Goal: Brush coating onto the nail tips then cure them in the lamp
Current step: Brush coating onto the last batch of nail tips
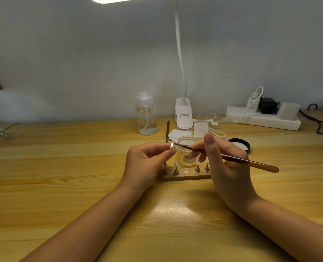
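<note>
Wooden table w/ clear plastic pump bottle at 11 o'clock of the glass jar, white clip lamp at 12, white wipes just behind jar, black lid at 3, power strip at 1-2. L hand pinches a shiny nail tip at fingertips, in front of jar's left rim. R hand curls round thin brown brush, bristle end touching the tip; hands partly hide wooden tip holder w/ metal pegs at 6 of jar.
</note>
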A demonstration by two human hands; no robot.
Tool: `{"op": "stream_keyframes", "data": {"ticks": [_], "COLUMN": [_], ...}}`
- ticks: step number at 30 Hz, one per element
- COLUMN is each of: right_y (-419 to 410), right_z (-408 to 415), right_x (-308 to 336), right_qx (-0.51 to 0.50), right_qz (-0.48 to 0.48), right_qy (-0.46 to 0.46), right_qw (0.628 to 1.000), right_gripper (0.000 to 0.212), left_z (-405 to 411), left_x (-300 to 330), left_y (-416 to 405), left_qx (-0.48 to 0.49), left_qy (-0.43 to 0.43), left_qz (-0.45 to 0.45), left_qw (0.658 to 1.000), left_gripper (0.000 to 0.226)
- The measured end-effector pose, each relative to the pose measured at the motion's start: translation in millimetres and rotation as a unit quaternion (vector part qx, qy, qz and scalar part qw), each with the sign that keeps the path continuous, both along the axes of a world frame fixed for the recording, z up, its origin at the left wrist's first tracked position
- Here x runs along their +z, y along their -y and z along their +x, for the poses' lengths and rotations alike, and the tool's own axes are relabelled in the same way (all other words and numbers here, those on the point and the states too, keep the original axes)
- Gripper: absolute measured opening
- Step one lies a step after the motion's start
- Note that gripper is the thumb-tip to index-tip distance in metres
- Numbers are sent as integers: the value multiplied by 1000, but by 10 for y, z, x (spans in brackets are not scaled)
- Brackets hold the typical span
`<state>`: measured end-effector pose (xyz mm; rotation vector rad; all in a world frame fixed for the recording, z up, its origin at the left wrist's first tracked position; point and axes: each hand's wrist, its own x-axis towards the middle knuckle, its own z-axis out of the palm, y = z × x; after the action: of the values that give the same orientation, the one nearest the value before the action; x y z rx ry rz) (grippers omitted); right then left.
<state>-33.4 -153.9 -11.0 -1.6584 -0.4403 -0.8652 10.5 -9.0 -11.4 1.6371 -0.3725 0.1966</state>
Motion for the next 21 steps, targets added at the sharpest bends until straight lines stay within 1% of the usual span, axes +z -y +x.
{"op": "stream_keyframes", "data": {"ticks": [8,14,21], "right_y": [-20,-22,-3], "right_z": [15,-4,9], "right_x": [-16,-24,-6], "right_qx": [9,35,12], "right_qz": [3,18,4], "right_qy": [-20,-36,-6], "right_qw": [1000,999,1000], "right_gripper": [31,29,30], "left_z": [-5,9,27], "left_x": [-2,-16,-17], "left_y": [-11,-14,2], "left_qx": [-3,-5,4], "left_qy": [-3,4,2], "left_qz": [-7,-1,3], "left_qw": [1000,1000,1000], "left_gripper": [16,16,15]}}
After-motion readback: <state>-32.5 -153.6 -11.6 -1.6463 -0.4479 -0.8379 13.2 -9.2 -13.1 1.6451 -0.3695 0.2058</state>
